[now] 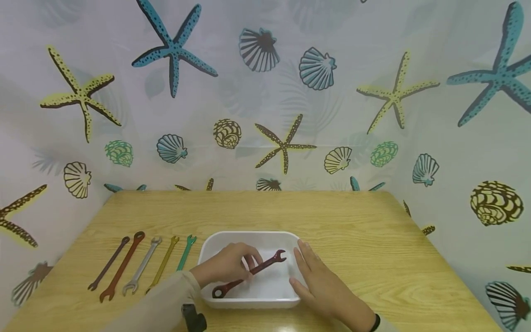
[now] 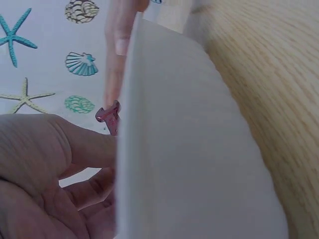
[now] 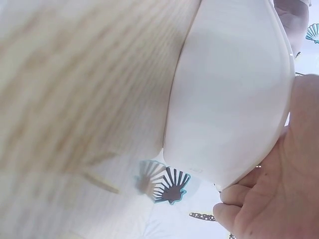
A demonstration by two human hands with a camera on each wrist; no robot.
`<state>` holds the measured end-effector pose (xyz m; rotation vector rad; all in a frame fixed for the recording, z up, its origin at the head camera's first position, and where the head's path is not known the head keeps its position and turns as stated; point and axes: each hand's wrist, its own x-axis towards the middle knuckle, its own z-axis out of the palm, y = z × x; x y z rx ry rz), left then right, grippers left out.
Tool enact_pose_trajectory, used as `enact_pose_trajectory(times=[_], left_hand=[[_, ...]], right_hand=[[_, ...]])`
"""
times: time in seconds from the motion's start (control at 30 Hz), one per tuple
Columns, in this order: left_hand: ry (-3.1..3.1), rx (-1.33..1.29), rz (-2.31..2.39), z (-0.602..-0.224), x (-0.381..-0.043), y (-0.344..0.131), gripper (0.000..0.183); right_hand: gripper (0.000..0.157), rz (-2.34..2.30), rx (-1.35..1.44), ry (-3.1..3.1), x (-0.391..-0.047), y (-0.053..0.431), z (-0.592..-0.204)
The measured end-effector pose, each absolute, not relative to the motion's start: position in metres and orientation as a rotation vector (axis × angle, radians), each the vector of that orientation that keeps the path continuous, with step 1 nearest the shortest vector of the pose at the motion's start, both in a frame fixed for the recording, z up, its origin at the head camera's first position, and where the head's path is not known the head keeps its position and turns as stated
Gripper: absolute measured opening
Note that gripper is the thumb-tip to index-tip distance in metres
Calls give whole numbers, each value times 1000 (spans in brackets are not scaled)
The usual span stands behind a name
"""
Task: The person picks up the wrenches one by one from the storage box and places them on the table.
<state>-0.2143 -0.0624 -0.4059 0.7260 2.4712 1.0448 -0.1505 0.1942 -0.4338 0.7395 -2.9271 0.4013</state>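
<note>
A white plastic tray (image 1: 274, 303) stands at the front middle of the table. Inside it lies a dark red combination wrench (image 1: 268, 263), slanted with its open end up to the right and its ring end at the near left corner. My left hand (image 1: 230, 263) reaches over the tray's left side and pinches the wrench by the middle of its shank. In the left wrist view, the tray wall hides most of the wrench. My right hand (image 1: 319, 283) rests along the tray's right rim, fingers mostly straight, the thumb near the front right corner.
Left of the tray, several wrenches lie side by side: a dark purple wrench (image 1: 109, 263), a red-brown wrench (image 1: 122, 267), a silver wrench (image 1: 143, 266), a gold wrench (image 1: 164, 262) and a green wrench (image 1: 185, 252). A patterned curtain (image 1: 265, 106) hangs behind the wooden table (image 1: 352, 216).
</note>
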Motion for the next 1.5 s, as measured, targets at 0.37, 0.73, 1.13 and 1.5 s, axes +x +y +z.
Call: enact_pose_trajectory(times=[0.37, 0.73, 1.13, 1.5], left_hand=[[2473, 578, 1334, -376, -219, -95, 30], [2521, 375, 1457, -358, -220, -172, 42], [2649, 134, 1445, -368, -212, -253, 54], [2736, 51, 1336, -389, -217, -321, 56]], right_hand=[[69, 385, 755, -2938, -151, 192, -431], [72, 348, 738, -2965, -150, 193, -430], [70, 329, 755, -2955, -150, 192, -428], [71, 311, 743, -2977, -151, 192, -429]])
